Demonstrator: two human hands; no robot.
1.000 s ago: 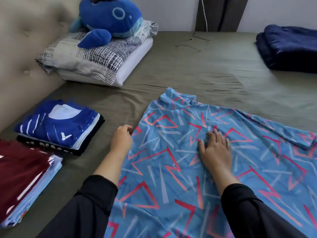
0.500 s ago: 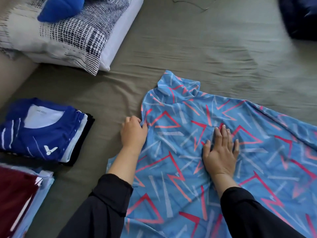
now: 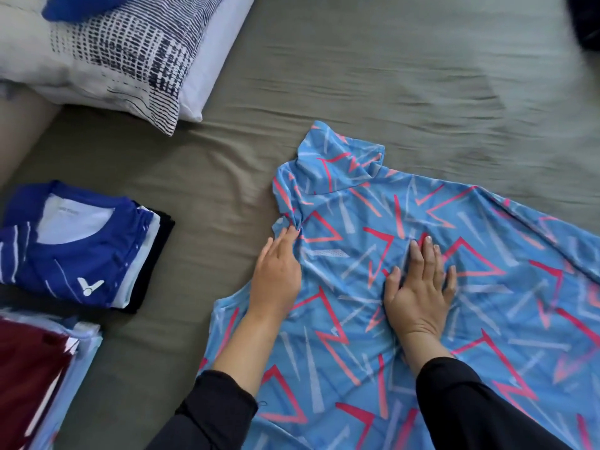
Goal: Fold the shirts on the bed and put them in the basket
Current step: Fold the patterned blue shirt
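You wear long black fabric sleeves on both arms, ending above the wrists; your left hand (image 3: pixel 276 280) and right hand (image 3: pixel 418 287) are bare.

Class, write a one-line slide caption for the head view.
Both hands, left and right, flatten a patterned blue shirt on the bed beside folded shirts.
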